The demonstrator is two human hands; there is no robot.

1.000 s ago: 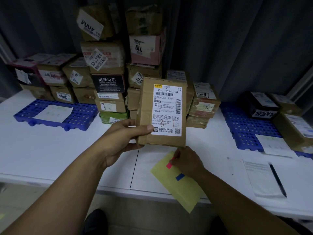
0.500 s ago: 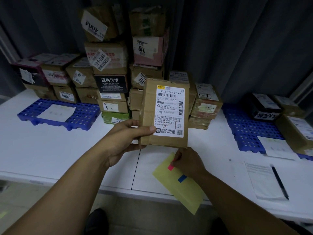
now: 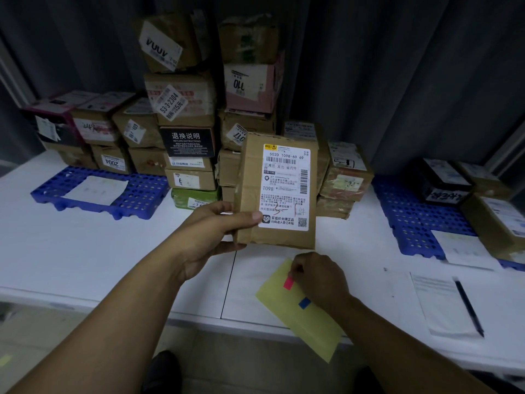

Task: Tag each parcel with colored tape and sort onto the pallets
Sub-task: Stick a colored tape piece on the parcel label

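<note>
Both busy: L hand (image 3: 216,231) grips parcel (image 3: 279,191) (upright); R hand (image 3: 318,277) below pinches pink tape (image 3: 288,281).

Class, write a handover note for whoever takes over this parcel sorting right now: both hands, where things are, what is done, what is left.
Left hand holds the parcel upright above the table, label towards the camera.
Right hand pinches the red tape at the yellow sheet; blue tape sits on that sheet.
Done: some boxes lie on the right pallet.
Left: tag the held parcel, sort it, then the stack.
</note>
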